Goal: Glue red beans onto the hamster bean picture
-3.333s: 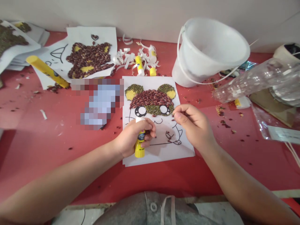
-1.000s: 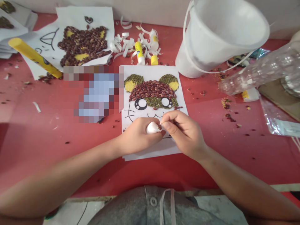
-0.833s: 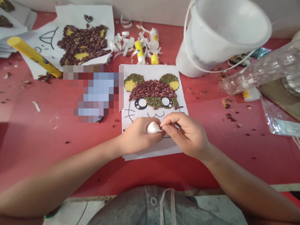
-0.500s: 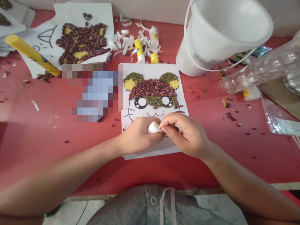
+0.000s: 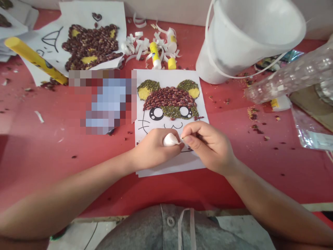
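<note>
My left hand [image 5: 152, 150] is closed round a glue stick, of which only the white end [image 5: 169, 139] sticks out towards the right. My right hand [image 5: 209, 146] is pinched, its fingertips touching that white end; what they hold, if anything, is too small to make out. Both hands rest over the lower half of a white sheet [image 5: 169, 166] with a drawn hamster face. The top of the hamster's head [image 5: 169, 99] is covered with red-brown beans, green seeds and yellow grains.
A white bucket [image 5: 241, 38] leans at the back right, a clear plastic bottle [image 5: 293, 78] beside it. A second bean picture [image 5: 90, 41], a long yellow tube [image 5: 33, 59] and small glue sticks [image 5: 155, 57] among paper strips lie at the back. Loose beans dot the red table [image 5: 39, 146].
My right hand came down from the beans by the hamster's right eye to the glue stick's white end. The left hand tipped the stick sideways. Over the last second almost nothing moved.
</note>
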{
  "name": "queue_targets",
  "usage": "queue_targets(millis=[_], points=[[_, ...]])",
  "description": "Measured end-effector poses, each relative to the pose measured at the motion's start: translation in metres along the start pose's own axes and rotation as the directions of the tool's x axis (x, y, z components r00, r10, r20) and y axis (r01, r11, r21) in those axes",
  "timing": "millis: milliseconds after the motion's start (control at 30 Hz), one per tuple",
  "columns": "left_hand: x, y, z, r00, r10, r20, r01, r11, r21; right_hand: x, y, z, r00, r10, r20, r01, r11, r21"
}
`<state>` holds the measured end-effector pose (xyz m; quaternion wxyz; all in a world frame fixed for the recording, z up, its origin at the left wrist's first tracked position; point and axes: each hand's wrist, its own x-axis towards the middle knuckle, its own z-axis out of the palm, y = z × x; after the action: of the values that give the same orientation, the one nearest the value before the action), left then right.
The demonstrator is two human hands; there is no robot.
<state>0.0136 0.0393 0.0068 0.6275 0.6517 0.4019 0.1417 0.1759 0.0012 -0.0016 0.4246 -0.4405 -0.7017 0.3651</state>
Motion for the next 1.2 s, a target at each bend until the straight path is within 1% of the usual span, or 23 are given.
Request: queue_targets(millis=[67, 100, 200, 233, 267, 333, 367, 467, 567, 667, 867, 1000, 1067, 1133, 1200], points=[[-0.001, 0.001, -0.001, 1.0, -0.009, -0.009, 0.009, 1.0, -0.003, 0.001, 0.003, -0.004, 0.999, 0.033, -0.032, -0.033, 0.999, 0.005], [-0.001, 0.001, -0.001, 1.0, -0.016, -0.013, 0.016, 1.0, -0.002, 0.002, 0.006, -0.008, 0.997, 0.052, -0.063, -0.053, 0.998, -0.017], [-0.002, 0.001, -0.002, 0.999, -0.035, -0.006, 0.035, 0.999, 0.012, 0.007, 0.019, -0.023, 0.974, 0.091, -0.207, -0.125, 0.98, -0.157], [-0.002, 0.001, -0.002, 0.999, -0.037, -0.003, 0.037, 0.999, 0.017, 0.009, 0.024, -0.029, 0.964, 0.077, -0.254, -0.136, 0.966, -0.222], [-0.002, 0.001, -0.002, 0.999, -0.038, -0.003, 0.038, 0.999, 0.02, 0.01, 0.029, -0.033, 0.961, 0.07, -0.266, -0.15, 0.944, -0.292], [-0.003, 0.001, -0.002, 0.999, -0.033, -0.006, 0.033, 0.999, 0.017, 0.012, 0.038, -0.04, 0.97, 0.061, -0.237, -0.161, 0.888, -0.43], [-0.003, 0.001, -0.002, 0.999, -0.031, -0.007, 0.031, 0.999, 0.013, 0.013, 0.042, -0.042, 0.977, 0.056, -0.204, -0.152, 0.854, -0.498], [-0.003, 0.001, -0.002, 1.0, -0.031, -0.002, 0.031, 0.999, 0.006, 0.014, 0.049, -0.041, 0.996, 0.018, -0.086, -0.07, 0.75, -0.658], [-0.002, 0.001, -0.002, 1.0, -0.029, -0.003, 0.029, 1.0, 0.006, 0.015, 0.052, -0.037, 1.0, -0.009, -0.027, -0.015, 0.661, -0.75], [-0.002, 0.001, -0.001, 1.0, -0.024, -0.002, 0.024, 1.0, 0.007, 0.016, 0.053, -0.034, 1.0, -0.006, -0.011, -0.005, 0.606, -0.795], [-0.003, 0.0, -0.002, 0.999, -0.039, -0.004, 0.039, 0.999, -0.005, 0.017, 0.053, -0.033, 1.0, 0.015, 0.014, 0.003, 0.576, -0.818], [-0.002, 0.0, -0.002, 0.999, -0.037, -0.003, 0.037, 0.999, -0.001, 0.017, 0.052, -0.032, 0.998, -0.034, 0.058, 0.067, 0.504, -0.861], [-0.002, 0.0, -0.002, 0.999, -0.035, -0.004, 0.035, 0.999, -0.003, 0.017, 0.052, -0.032, 0.997, -0.049, 0.065, 0.08, 0.485, -0.871], [-0.002, 0.0, -0.002, 0.999, -0.034, -0.002, 0.034, 0.999, -0.007, 0.017, 0.052, -0.033, 0.998, -0.043, 0.054, 0.068, 0.506, -0.86], [-0.002, 0.0, -0.002, 0.999, -0.034, -0.002, 0.034, 0.999, -0.008, 0.017, 0.05, -0.035, 0.999, -0.026, 0.021, 0.032, 0.561, -0.827]])
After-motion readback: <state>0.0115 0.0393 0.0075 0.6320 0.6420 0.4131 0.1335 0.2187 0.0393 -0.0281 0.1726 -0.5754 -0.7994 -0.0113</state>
